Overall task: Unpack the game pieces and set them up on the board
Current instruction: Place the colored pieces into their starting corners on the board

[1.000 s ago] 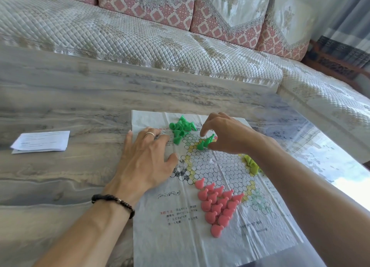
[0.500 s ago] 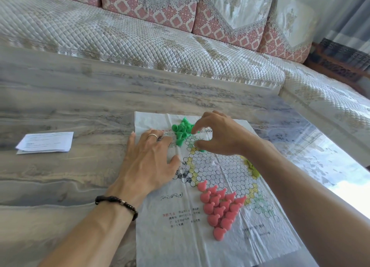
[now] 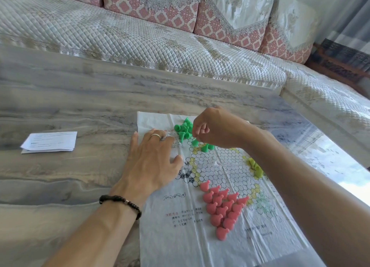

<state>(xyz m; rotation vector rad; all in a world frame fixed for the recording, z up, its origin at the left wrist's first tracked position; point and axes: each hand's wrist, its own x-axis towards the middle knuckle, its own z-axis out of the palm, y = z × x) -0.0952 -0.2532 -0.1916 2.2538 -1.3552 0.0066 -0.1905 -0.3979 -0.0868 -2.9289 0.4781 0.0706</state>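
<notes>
bare board cells point(image 3: 216, 166) between green pile point(image 3: 183, 129) and pink pieces point(image 3: 222, 206), left hand point(image 3: 152, 162) blocking board's left edge

approx 15 pink pcs point(image 3: 222, 206), approx 10 green pcs point(image 3: 185, 131), few yellow-green pcs point(image 3: 255, 166), 1 board sheet point(image 3: 180, 236), 1 paper slip point(image 3: 50, 141)

The right hand point(image 3: 218, 129) covers part of the green pieces point(image 3: 183, 130) and hides whether its curled fingers pinch one, the right forearm point(image 3: 300, 186) masks the board sheet's point(image 3: 180, 236) right side and most yellow-green pieces point(image 3: 255, 166), and the sheet's near edge is cut off.
</notes>
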